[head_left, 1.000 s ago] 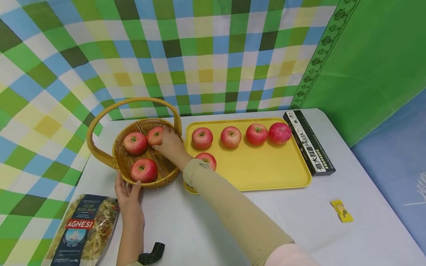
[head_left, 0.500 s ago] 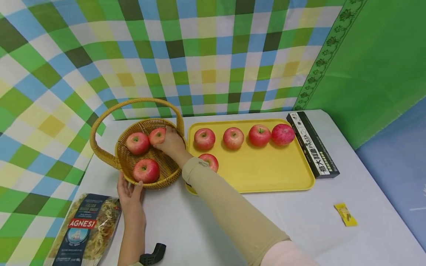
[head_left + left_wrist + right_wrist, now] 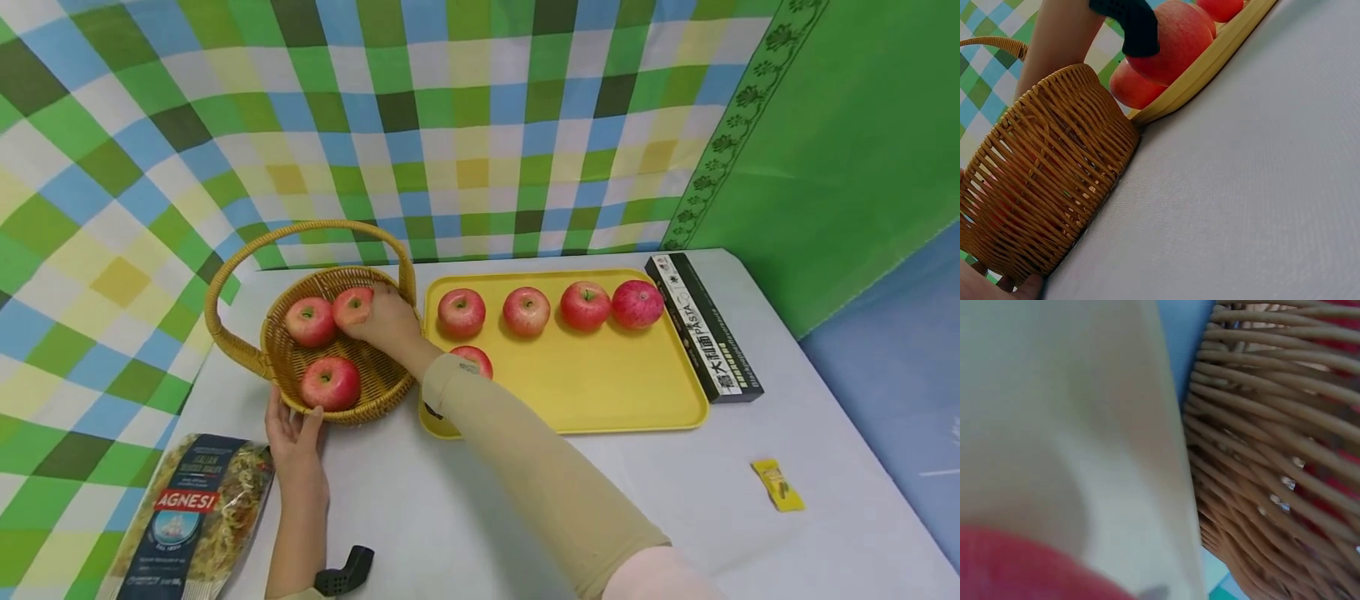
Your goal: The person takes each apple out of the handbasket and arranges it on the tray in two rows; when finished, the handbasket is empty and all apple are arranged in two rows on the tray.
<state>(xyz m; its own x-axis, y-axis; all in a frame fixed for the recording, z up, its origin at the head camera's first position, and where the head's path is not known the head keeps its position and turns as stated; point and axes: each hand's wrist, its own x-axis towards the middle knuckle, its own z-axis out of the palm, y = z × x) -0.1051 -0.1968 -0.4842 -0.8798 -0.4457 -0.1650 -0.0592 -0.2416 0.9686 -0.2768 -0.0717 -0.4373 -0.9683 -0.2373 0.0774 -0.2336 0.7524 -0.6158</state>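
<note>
A brown wicker basket (image 3: 375, 400) with a tall arched handle stands at the left of the table. Two red apples, one at the back left (image 3: 311, 322) and one in front (image 3: 330, 384), lie in it. My right hand (image 3: 393, 325) reaches inside and grips a third apple (image 3: 352, 308) from its right side; some of its fingers are hidden. At the basket's near side, my left hand (image 3: 294, 433) holds the wall, thumb by the rim. The left wrist view shows fingertips (image 3: 1030, 287) against the lower weave of the basket (image 3: 1054, 175).
Right of the basket lies a yellow tray (image 3: 585, 392) with several apples, mostly in a back row. A black pasta box (image 3: 703, 329) leans along its right edge. A pasta bag (image 3: 187, 521) lies front left, a small yellow packet (image 3: 778, 485) front right.
The gripped apple has shifted slightly left within the basket, along with my right hand. My left hand stays on the basket. The head view has moved a little.
</note>
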